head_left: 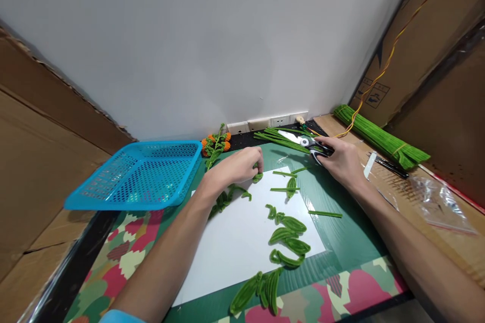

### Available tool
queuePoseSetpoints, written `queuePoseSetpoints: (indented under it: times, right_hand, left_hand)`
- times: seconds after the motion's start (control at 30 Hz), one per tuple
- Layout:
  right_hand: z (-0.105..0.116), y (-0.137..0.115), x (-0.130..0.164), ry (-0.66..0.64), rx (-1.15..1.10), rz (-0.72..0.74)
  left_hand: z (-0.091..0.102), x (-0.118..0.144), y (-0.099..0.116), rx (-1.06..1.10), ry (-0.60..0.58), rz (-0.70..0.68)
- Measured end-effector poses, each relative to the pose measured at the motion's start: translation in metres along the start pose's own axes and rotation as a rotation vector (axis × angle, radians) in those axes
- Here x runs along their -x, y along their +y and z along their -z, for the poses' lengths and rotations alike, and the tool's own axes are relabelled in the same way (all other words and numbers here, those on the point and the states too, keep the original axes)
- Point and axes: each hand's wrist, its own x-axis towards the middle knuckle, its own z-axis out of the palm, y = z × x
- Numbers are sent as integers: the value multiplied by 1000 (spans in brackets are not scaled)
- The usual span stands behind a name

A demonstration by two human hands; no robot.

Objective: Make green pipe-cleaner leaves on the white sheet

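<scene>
Scissors [307, 142] under right hand [341, 160], green mat [341, 232], white wall [212, 40], cardboard sides [41, 126]

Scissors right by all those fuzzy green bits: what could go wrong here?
The right hand rests on the scissors, whose blades point toward the loose green stems; lifting them carelessly might scatter those stems or nick a finger. The left hand pinches a folded green piece at the edge of the white sheet, so a tug could shift the sheet and disturb the finished leaves. The blue basket sits tilted and might tip.
</scene>
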Motion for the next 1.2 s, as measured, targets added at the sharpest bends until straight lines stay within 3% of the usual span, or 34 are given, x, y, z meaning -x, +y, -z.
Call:
queuePoseSetpoints:
  times: [0.13, 0.3, 0.6, 0.77, 0.93, 1.2]
  right_hand:
    - [-5, 5, -1, -70, -21, 50]
    - [-11, 6, -1, -62, 30, 83]
    - [-6, 1, 0, -87, -117, -121]
    - [-5, 2, -1, -131, -115, -176]
    - [-4, -1, -3, -160, -73, -106]
    - [-4, -2, -2, -204, -26, -46]
  left_hand:
    - [2, 0, 2, -11, 60, 10]
    - [-2, -4, 10, 9, 102, -48]
    - [-17, -10, 19, 59, 69, -81]
    - [-29, -15, 24, 68, 126, -105]
    - [-35, -17, 25, 64, 129, -131]
    - [-26, -14, 21, 56, 71, -116]
